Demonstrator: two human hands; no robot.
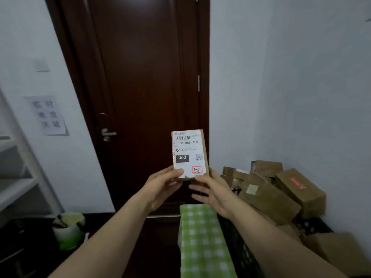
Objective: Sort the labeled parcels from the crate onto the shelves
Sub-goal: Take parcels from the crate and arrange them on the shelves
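Left hand [163,186] and right hand [213,190] pinch bottom edge of 1 labeled parcel [188,152]; text under red-boxed "3-3" cut off. Black crate [242,249] mostly hidden; cardboard boxes [278,198] uncountable in blur.

Fine print on parcel [189,155] label too small to read; btm edge hidden by left hand [160,187] thumb. Wall notice [49,116] blurred. Shelves [18,185] cut off @ left edge.
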